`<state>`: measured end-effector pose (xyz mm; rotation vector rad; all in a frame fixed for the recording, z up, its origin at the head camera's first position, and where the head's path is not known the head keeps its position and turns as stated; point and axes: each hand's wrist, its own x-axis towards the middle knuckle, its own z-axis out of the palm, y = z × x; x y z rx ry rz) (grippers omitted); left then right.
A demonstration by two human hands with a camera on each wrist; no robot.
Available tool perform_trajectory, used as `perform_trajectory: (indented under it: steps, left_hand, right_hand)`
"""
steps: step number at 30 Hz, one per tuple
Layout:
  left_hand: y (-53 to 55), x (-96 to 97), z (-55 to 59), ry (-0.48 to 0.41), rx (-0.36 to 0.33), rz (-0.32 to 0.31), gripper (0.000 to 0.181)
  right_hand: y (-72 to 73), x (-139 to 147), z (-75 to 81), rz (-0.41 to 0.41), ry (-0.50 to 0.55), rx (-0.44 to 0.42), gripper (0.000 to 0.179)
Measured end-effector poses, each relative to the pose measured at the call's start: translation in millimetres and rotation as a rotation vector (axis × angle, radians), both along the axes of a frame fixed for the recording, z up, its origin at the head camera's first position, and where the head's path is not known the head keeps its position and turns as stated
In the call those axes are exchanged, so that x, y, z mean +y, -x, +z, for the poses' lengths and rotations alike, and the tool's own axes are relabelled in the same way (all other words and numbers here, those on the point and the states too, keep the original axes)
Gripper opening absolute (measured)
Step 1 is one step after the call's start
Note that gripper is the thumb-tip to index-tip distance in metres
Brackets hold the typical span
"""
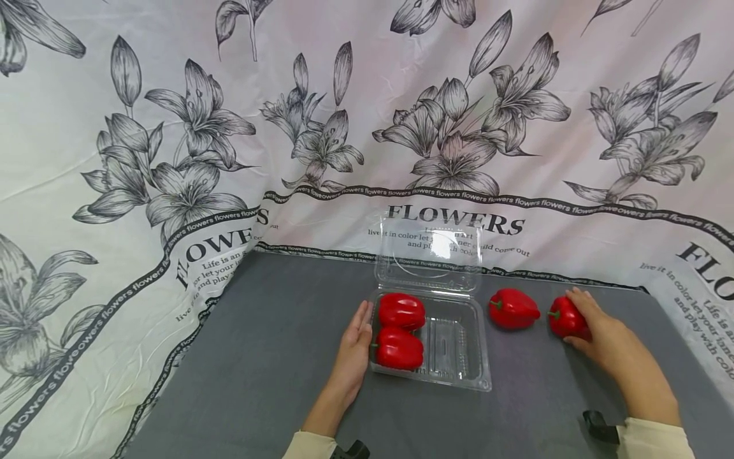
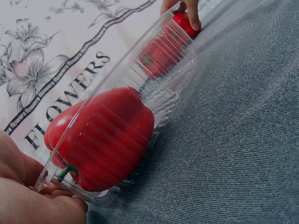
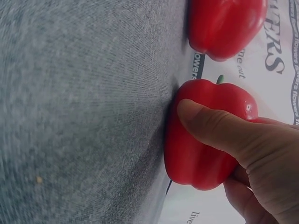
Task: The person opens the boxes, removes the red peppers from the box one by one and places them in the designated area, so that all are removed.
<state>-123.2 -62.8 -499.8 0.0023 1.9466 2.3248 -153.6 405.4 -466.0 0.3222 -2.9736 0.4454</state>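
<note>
My right hand (image 1: 610,341) grips a red bell pepper (image 1: 564,317) at the right of the table, its thumb across the pepper's side in the right wrist view. That pepper (image 3: 205,140) appears to rest on the cloth, green stem showing. My left hand (image 1: 351,354) lies with fairly straight fingers along the left side of a clear plastic clamshell box (image 1: 484,357), touching its rim. Inside the box, on its left half, lie two red bell peppers, a far one (image 1: 401,311) and a near one (image 1: 399,349). Another red bell pepper (image 1: 513,309) lies between the box and my right hand.
The box's transparent lid (image 1: 427,255) stands raised at the back, near the white flower-printed curtain (image 1: 321,217). A grey cloth (image 1: 275,357) covers the table. Curtain folds border the table at the left and right.
</note>
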Motion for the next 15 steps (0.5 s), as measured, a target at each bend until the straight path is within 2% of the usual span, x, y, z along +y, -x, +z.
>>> perform_trajectory:
  steps: [15]
  left_hand:
    - [-2.2,0.4,1.3,-0.01,0.02,-0.003,0.06]
  right_hand:
    - [-3.4,-0.2,4.5,-0.008,-0.01,-0.017,0.106]
